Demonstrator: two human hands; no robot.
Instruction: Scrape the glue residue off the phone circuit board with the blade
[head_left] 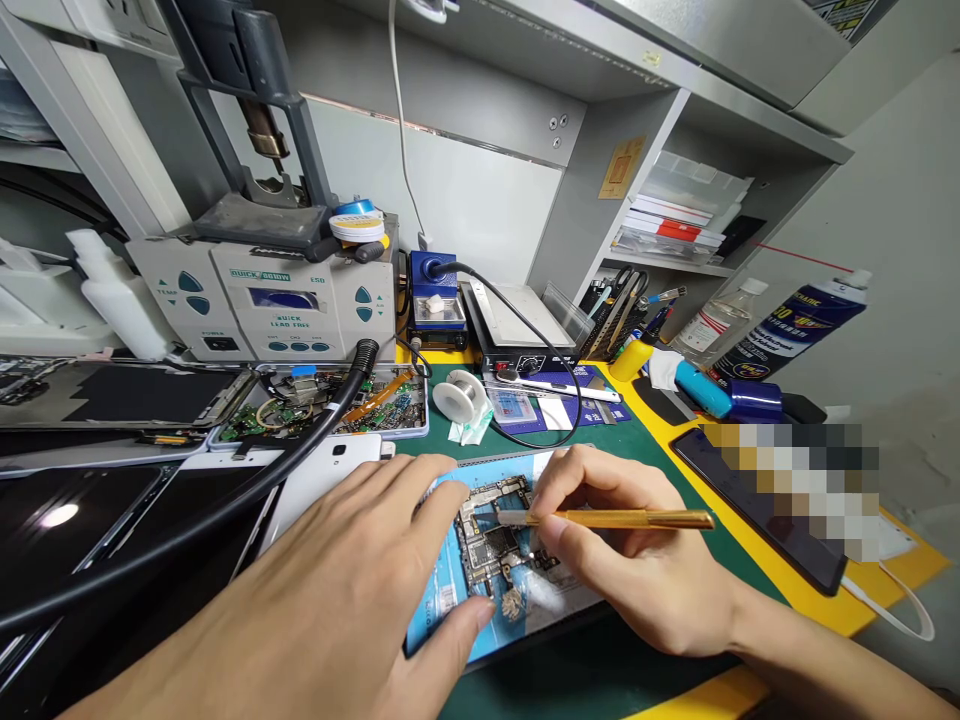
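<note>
A: Which way's that tool facing? (Clock centred on the board, 12 = far side of the bench.)

B: The slim gold metal knife (pixel 622 519) lies nearly flat, long axis 9-to-3: flat grey blade toward 9, butt end at 3. Blade's over the dark, metal-studded circuit board (pixel 495 548), front and centre.

A: And the grip?

B: Right hand (pixel 645 570) has the knife pinched pen-style. Left hand (pixel 352 560) is loosely spread along the board's 8-to-10 side, thumb apart from index. Can't tell if the tips press down.

A: Anything in the way?

B: Right fingers hide the board's 2 o'clock corner. White plastic spool (pixel 460 397) near 11, thick black hose (pixel 285 475) with a ribbed end slanting by at 10, flat glossy black phone (pixel 757 510) at 3.

A: What's underneath?

B: Shiny blue-and-white sheet (pixel 442 585) on a smooth green mat (pixel 645 445).
</note>
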